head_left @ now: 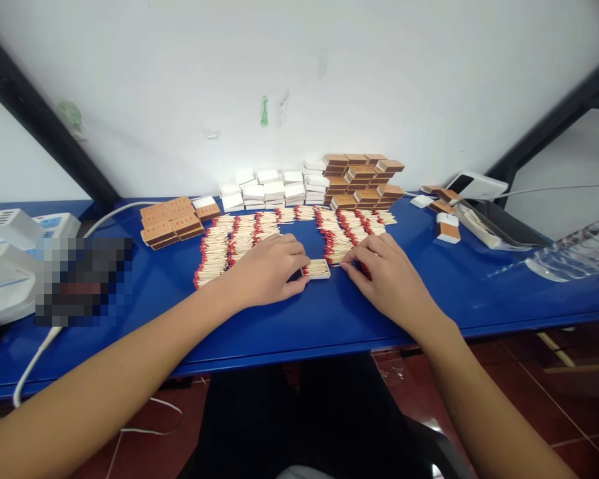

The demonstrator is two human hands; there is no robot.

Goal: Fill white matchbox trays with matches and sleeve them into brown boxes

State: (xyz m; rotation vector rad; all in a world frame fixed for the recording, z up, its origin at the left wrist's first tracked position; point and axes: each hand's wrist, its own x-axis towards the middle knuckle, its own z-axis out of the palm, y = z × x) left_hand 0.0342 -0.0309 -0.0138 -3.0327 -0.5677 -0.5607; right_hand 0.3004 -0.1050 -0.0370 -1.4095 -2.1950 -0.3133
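We're pinching a little white tray (328,271) of pale, red-tipped matches (317,268) with our left hand (272,269), right hand (384,273) curling apart from it, can't tell if it's gripping anything.

Blue table (259,336), loose matches (215,247), stacked matchboxes (360,174)

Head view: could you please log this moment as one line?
left hand: holding tray, matches inside | right hand: beside loose matches | brown boxes: stacked behind

On the table (279,332), a tray (328,269) holds matches (315,267). Loose matches (239,241) spread behind the tray; farther behind it, piled boxes (274,189) stand leftward, stacked matchboxes (360,181) rightward. Well left of it sits a power strip (2,289).
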